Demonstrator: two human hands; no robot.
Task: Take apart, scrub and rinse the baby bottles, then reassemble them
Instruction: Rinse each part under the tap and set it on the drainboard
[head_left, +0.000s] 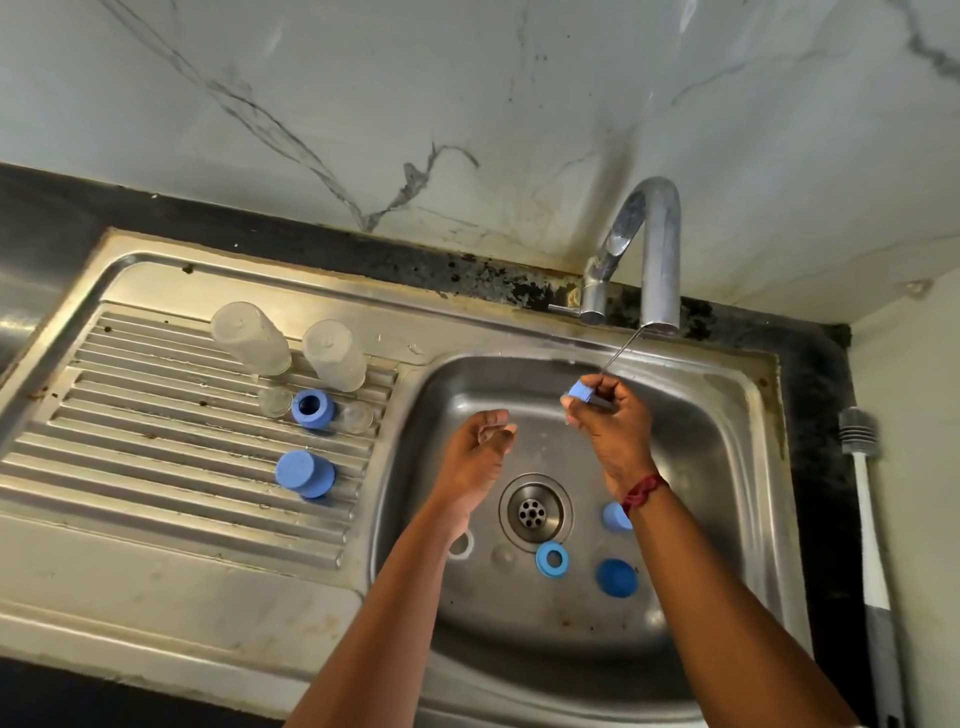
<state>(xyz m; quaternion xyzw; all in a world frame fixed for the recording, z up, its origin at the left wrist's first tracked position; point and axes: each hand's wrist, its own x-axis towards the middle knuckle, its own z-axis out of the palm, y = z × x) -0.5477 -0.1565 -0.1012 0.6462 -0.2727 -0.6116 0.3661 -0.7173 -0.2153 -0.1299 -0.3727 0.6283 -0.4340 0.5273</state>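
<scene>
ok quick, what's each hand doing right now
left hand: open, loosely curled, holding nothing
right hand: pinching a small blue bottle part

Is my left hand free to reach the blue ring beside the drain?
Probably yes: the left hand is empty above the basin, and the blue ring lies uncovered near the drain.

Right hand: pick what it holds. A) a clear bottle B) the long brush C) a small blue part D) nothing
C: the right hand pinches a small blue part under the thin stream from the tap, while the brush lies apart at the far right.
</scene>
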